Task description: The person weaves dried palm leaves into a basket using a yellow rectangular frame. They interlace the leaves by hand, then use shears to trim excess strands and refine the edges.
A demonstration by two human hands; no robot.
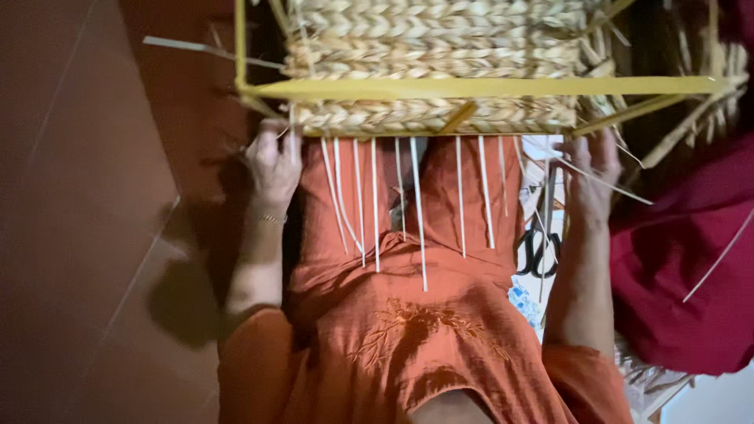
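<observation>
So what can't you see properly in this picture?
- Head view: the woven basket is cut off by the top edge.
- Left hand fingertips hide behind the basket's bottom edge.
- Right hand is blurred, its grip unclear.
- Scissors lie partly behind the right arm.

It looks like a home craft corner: a brown tiled floor (86, 235), a half-woven straw basket on yellow frame (440, 86), and dark red cloth (683, 259) beside.

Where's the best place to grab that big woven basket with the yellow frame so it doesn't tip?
Probably by the two bottom corners of the woven straw basket on its yellow metal frame, one from each side, where the left hand and right hand now are. It is wide, so a spread grip should keep it level. The loose pale straw strands hanging below are too thin to hold.
</observation>
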